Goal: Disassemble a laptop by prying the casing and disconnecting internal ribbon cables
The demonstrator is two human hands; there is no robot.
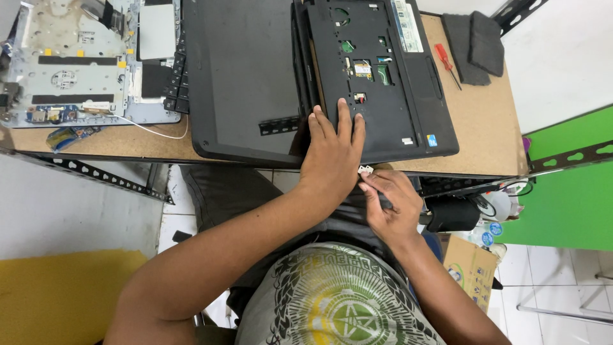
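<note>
While the left hand (333, 150) presses the laptop base (383, 83), the right hand (389, 204) pinches a small white part (365, 170).

Arms: both bare to above the elbow; no sleeves, watch or rings visible.
Left hand (332, 153): bare, no glove.
Right hand (391, 206): bare, no glove.
Shirt (338, 300): grey, printed with a round green-yellow emblem ringed by dark patterning.
Trousers (236, 191): dark grey.
</note>
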